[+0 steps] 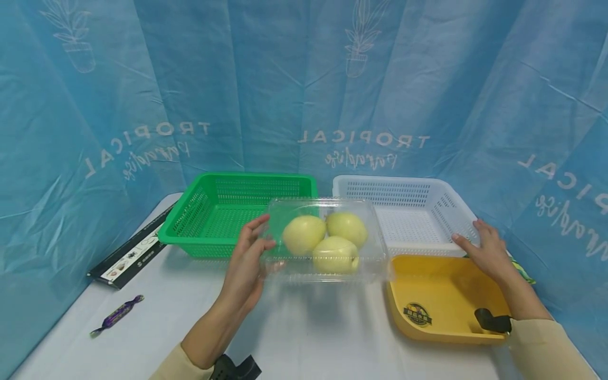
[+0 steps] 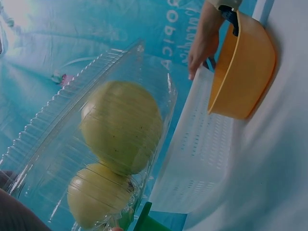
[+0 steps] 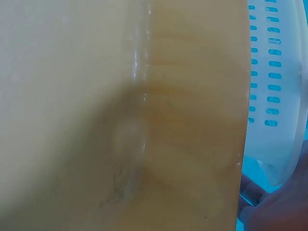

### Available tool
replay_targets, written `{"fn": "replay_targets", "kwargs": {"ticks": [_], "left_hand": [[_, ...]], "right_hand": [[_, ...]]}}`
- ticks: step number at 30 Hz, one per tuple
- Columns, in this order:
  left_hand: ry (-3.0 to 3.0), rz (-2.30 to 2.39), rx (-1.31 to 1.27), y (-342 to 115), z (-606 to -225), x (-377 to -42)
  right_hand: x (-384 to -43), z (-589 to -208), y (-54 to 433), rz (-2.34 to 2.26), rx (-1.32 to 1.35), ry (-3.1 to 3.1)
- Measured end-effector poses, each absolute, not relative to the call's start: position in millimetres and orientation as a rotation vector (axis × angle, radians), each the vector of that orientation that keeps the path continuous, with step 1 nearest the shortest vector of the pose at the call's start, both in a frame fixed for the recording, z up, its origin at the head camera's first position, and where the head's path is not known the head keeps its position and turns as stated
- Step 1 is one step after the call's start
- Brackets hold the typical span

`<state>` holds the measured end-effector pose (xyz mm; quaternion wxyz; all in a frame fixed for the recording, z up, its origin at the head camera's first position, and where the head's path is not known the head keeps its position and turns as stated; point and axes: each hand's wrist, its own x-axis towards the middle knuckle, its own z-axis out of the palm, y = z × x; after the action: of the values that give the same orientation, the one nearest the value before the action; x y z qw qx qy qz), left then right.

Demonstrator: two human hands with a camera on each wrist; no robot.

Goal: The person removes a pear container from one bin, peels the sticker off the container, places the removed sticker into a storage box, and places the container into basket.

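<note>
A clear plastic clamshell box (image 1: pixel 277 266) with three round yellow-green fruits (image 1: pixel 335 254) inside is in the middle of the head view, raised above the table. My left hand (image 1: pixel 242 269) grips its left side. In the left wrist view, two of the fruits (image 2: pixel 121 126) show through the ribbed plastic. My right hand (image 1: pixel 491 253) is at the near right corner of the white basket (image 1: pixel 404 224), its thumb over the rim and its fingers on the outer side. Part of that hand (image 3: pixel 281 207) shows beside the basket corner in the right wrist view; some fingertips are hidden.
A green basket (image 1: pixel 237 249) stands behind the box on the left. The yellow tray (image 1: pixel 451 295) lies under my right forearm. Farther left are a black flat box (image 1: pixel 135 253) and a purple-wrapped candy (image 1: pixel 117 315). A green packet (image 1: pixel 524 270) peeks out by the right forearm.
</note>
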<state>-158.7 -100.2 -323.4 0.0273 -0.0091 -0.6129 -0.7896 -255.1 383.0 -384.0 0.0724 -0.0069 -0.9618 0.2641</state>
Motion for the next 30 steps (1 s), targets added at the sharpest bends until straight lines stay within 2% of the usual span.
{"fn": "replay_targets", "kwargs": {"ticks": [30], "left_hand": [[-1.870, -2.388, 0.015, -69, -323, -198]], "right_hand": [[-256, -385, 384, 0.803, 0.002, -2.880]]}}
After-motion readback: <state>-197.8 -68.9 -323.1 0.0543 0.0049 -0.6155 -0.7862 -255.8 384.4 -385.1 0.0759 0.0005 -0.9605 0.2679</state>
